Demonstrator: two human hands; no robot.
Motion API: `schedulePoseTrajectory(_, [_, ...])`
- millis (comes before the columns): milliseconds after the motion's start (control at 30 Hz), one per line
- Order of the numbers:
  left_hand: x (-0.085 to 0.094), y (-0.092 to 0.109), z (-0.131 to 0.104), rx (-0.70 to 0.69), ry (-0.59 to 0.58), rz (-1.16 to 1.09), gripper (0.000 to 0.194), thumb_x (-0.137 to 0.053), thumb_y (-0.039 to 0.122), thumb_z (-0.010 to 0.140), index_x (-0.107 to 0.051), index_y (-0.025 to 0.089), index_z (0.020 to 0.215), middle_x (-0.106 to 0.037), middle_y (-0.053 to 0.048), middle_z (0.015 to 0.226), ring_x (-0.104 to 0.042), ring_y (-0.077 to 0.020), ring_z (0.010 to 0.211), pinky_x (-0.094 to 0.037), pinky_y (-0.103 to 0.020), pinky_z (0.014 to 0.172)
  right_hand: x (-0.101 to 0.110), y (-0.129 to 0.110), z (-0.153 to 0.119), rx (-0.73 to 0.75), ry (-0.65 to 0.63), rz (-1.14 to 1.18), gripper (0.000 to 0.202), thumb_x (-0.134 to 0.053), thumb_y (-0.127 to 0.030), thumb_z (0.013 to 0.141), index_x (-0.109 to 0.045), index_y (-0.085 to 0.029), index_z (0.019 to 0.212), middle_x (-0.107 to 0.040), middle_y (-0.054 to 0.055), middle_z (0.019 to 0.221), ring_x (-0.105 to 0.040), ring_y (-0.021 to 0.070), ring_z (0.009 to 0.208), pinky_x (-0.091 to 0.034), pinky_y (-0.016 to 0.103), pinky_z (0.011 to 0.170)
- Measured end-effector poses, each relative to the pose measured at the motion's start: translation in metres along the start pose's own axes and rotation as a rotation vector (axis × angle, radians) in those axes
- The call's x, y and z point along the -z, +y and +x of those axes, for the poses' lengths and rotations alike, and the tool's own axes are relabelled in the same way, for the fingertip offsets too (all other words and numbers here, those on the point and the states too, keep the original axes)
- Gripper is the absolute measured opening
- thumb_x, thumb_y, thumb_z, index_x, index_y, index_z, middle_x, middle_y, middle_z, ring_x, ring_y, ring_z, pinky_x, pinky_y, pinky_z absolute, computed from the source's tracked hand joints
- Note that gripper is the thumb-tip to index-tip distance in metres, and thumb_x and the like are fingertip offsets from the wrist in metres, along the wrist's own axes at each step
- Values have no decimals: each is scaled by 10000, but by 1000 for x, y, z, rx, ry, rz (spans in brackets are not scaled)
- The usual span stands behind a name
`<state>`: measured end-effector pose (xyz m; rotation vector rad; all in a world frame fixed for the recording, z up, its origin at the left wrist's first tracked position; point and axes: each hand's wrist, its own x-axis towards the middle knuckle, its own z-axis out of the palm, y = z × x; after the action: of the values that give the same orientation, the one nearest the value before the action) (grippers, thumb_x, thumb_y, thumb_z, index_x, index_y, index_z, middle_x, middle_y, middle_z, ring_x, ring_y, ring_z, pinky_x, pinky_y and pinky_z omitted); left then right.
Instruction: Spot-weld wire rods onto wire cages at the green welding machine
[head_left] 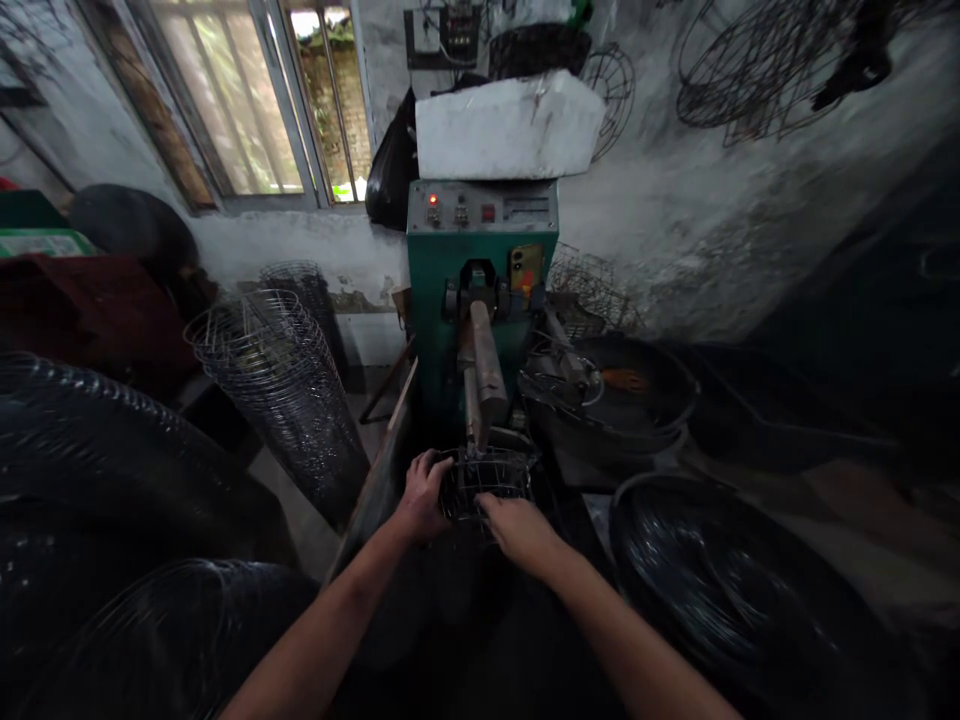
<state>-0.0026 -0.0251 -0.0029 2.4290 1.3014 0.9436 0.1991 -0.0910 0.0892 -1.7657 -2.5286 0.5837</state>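
Note:
A small round wire frame, made of thin metal rods, sits just below the front end of the arms of a green machine. My left hand is closed on the frame's left side, thumb toward the machine arm. At the near edge, my right hand grips the frame with fingers curled over the rods. Directly above the frame is the machine's thick metal arm. The dark surroundings hide part of the frame's lower side and some fingertips.
Tall stacks of wire rings stand on the left. A large wire coil lies on the right, near a dark round basin. A phone is fixed to the machine front. A white foam box rests on top.

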Motion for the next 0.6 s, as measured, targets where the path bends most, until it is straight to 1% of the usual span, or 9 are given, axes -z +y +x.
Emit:
schedulePoseTrajectory(67, [-1,0,3,-1,-13,-6,1005,-852,387,445,-478,153,1349,-388,-213,1378,-396,-418,1274,-390,-580,1045,2,4,3,14,-10,-19,345,-464,-146,911,-561,-162,1241,-730,122,1051,-684,230,958,-458,289,814])
schedulePoseTrajectory(133, [-3,0,6,-4,-1,-13,999,-855,393,445,-487,156,1343,-402,-210,1366,-406,-414,1269,-398,-573,1041,4,8,6,19,-18,-31,333,-473,-149,909,-560,-161,1230,-733,114,1037,-687,231,951,-457,283,795])
schedulePoseTrajectory(300, [-11,0,12,1,57,-20,1007,-851,489,436,-503,174,1327,-426,-203,1355,-433,-411,1249,-409,-574,1021,7,15,9,43,4,-50,304,-439,-131,924,-570,-139,1198,-728,140,1021,-690,255,931,-447,300,753])
schedulePoseTrajectory(400, [-14,0,16,20,58,-15,1022,-860,478,405,-514,166,1315,-438,-201,1341,-437,-410,1243,-405,-576,1025,9,17,10,51,17,-29,277,-449,-151,928,-583,-148,1171,-728,133,1014,-689,244,920,-435,285,741])
schedulePoseTrajectory(500, [-14,1,19,38,59,-20,1020,-862,462,403,-515,164,1314,-432,-197,1345,-439,-398,1243,-408,-565,1029,13,18,11,54,35,-4,287,-447,-145,919,-597,-148,1163,-728,130,1013,-683,239,926,-429,278,737])
schedulePoseTrajectory(600, [-12,3,21,47,34,-45,1052,-877,493,383,-511,169,1314,-449,-188,1330,-439,-392,1245,-411,-557,1032,18,18,12,52,53,12,296,-451,-150,912,-611,-149,1162,-730,124,1009,-682,239,919,-433,281,746])
